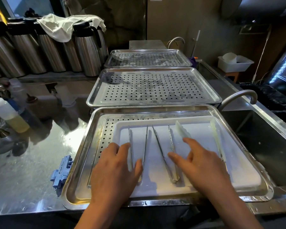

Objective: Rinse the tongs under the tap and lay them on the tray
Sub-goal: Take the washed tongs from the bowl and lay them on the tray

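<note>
Head view.
- Nearest perforated steel tray (82,182), white plastic board (238,171) inside.
- On board, side by side: slim serrated left steel tongs (146,139), right steel tongs (160,146); translucent plastic tongs (217,139) toward right edge.
- Left hand (116,167): fingers straight, spread, resting across left steel tongs, gripping nothing.
- Right hand (200,164): fingers straight, apart, low over board, holding nothing; contact with tongs unclear.
- Curved steel tap (238,95) above dark sink (262,146) at right, no water visible.
- Judged progress: laying on tray apparently complete; rinse unverifiable; at most straightening left.
</note>
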Demonstrator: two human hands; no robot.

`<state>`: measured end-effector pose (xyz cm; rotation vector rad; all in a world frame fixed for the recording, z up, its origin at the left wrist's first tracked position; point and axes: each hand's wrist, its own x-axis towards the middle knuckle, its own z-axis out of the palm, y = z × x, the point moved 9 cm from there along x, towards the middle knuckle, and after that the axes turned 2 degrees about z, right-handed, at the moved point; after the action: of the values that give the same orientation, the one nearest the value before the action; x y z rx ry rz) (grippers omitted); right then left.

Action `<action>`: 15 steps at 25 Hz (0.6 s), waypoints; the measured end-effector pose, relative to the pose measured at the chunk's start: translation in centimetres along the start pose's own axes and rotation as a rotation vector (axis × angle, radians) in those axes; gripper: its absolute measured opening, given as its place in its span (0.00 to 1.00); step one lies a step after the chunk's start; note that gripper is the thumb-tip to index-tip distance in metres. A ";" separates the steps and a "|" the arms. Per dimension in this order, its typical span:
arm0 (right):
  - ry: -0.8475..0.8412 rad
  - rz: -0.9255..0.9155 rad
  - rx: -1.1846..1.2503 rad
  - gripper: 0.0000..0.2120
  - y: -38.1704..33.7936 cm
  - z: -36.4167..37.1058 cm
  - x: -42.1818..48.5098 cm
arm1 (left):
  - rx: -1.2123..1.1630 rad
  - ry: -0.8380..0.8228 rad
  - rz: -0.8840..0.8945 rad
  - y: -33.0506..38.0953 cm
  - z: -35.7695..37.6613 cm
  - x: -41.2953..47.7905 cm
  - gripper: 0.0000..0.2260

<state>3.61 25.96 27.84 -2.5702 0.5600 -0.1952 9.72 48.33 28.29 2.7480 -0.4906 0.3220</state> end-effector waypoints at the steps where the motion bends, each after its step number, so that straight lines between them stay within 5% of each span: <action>1: 0.099 -0.007 -0.005 0.36 0.6 -1.7 -0.1 | 0.001 0.033 0.053 -0.1 -0.2 -0.1 0.24; 4: 0.330 -0.011 -0.118 0.28 2.5 -5.4 -0.5 | -0.046 -0.090 0.034 -1.4 1.3 -0.6 0.31; 8: 0.092 0.099 -0.345 0.37 5.4 -3.8 0.3 | -0.145 -0.189 0.043 -1.7 2.9 -1.1 0.40; 15: 0.019 0.213 -0.169 0.37 6.8 -3.1 0.1 | -0.119 -0.254 0.086 -1.4 4.0 -1.2 0.47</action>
<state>0.53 19.12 27.14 -2.6479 0.8853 -0.1027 9.83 48.54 23.92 2.6679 -0.6708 -0.0379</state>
